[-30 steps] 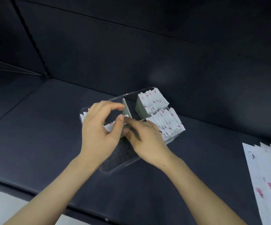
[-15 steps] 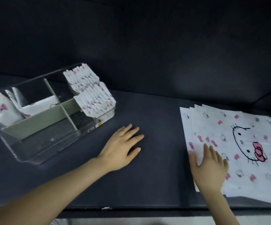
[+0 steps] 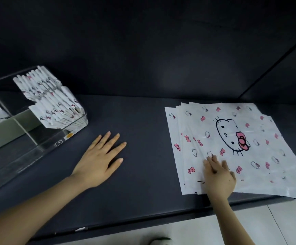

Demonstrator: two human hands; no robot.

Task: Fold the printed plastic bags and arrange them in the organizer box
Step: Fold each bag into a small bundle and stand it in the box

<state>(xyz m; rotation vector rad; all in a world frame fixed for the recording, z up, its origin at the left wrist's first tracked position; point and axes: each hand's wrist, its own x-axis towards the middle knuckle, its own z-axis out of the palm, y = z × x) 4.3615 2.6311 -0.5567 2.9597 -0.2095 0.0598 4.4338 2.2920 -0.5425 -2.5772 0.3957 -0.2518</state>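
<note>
At table (image 3: 143,117) right, right hand (image 3: 219,175) now presses its fingers on the stack of unfolded printed bags (image 3: 246,121), having left organizer box (image 3: 28,161) a second ago. Left hand (image 3: 99,160) rests spread, empty. Folded bags (image 3: 51,103) fill box's right side. Next fold likely beginning.

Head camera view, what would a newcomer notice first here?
The fanned stack of white printed bags, its top one showing a big cat face with a pink bow, lies at right on the dark table, the right hand resting on it. At left, a clear organizer box holds rows of folded bags; the left hand lies flat between.
</note>
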